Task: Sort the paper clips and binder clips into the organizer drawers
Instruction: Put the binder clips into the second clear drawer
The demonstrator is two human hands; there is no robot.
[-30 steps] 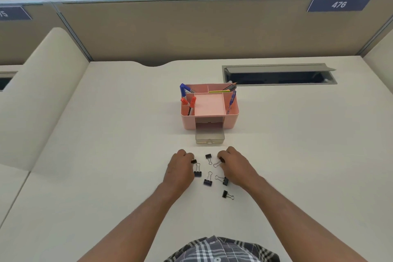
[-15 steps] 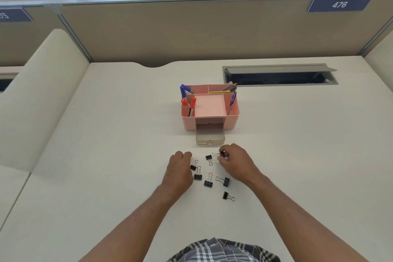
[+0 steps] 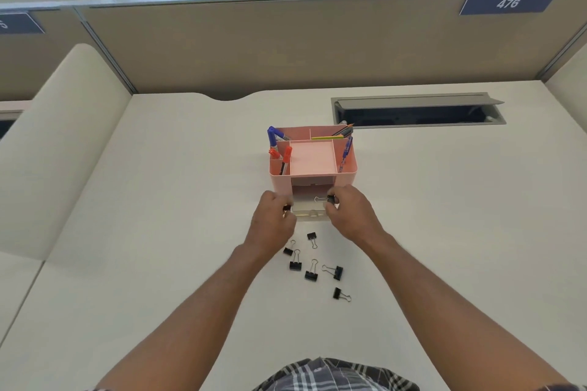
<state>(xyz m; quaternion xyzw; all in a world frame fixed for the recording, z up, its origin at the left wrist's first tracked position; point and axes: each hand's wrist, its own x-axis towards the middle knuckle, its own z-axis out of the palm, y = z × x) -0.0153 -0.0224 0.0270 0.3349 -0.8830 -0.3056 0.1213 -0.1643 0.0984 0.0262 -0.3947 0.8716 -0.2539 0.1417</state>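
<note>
A pink desk organizer (image 3: 346, 173) stands mid-desk with its clear drawer (image 3: 309, 214) pulled out toward me. My right hand (image 3: 351, 213) pinches a black binder clip (image 3: 330, 199) above the drawer's right side. At the drawer's left edge my left hand (image 3: 273, 220) is closed on another small black binder clip (image 3: 286, 208), mostly hidden by the fingers. Several black binder clips lie loose on the desk below the hands, among them one at the top (image 3: 312, 236), one in the middle (image 3: 311, 274) and the nearest one (image 3: 338, 293). I see no paper clips.
Pens and markers (image 3: 286, 155) stand in the organizer's side compartments. An open grey cable hatch (image 3: 416, 113) is sunk into the desk at the back right. A partition wall (image 3: 286, 41) closes the far edge, and a padded divider (image 3: 47, 136) rises on the left.
Both hands lifted off the pile of clips and moved away from me to the open drawer, each carrying a binder clip.
</note>
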